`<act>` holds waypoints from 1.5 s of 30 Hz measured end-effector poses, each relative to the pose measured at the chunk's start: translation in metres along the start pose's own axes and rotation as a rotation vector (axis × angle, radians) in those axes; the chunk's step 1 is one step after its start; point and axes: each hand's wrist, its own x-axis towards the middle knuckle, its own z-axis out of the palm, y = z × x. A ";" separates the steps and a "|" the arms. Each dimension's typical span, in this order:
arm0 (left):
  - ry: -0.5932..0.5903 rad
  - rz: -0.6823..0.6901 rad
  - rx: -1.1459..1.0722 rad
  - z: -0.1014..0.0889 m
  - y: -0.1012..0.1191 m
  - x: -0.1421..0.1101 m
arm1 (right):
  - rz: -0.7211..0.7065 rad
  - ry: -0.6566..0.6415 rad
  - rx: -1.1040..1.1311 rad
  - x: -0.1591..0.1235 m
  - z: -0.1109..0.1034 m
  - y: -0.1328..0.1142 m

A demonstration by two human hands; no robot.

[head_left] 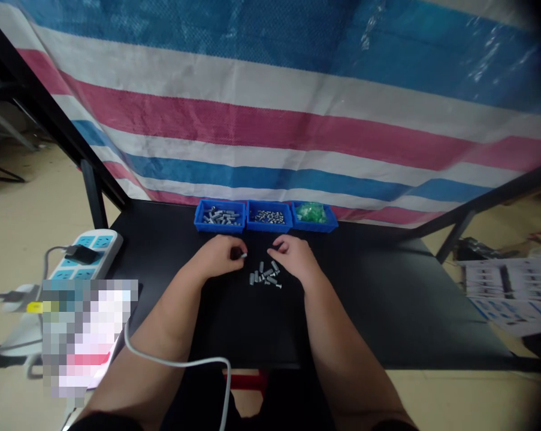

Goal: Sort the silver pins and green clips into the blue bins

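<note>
My left hand rests on the black table with its fingertips pinched on a small silver bolt. My right hand lies a short way to the right, fingers loosely curled, and shows nothing in its grip. Between and just below the hands sits a loose pile of grey metal bolts, close to my right fingers. Behind the hands stand a blue plastic bin of bolts, a blue bin of smaller metal parts, and a blue bin of green pieces.
A white power strip lies at the table's left corner, beside a pixelated object. A white cable crosses my left forearm. A striped tarpaulin hangs behind the table, and printed sheets lie off to the right.
</note>
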 end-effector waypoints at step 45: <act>0.347 0.086 0.029 -0.008 -0.012 0.001 | -0.489 0.043 0.030 -0.028 -0.034 -0.011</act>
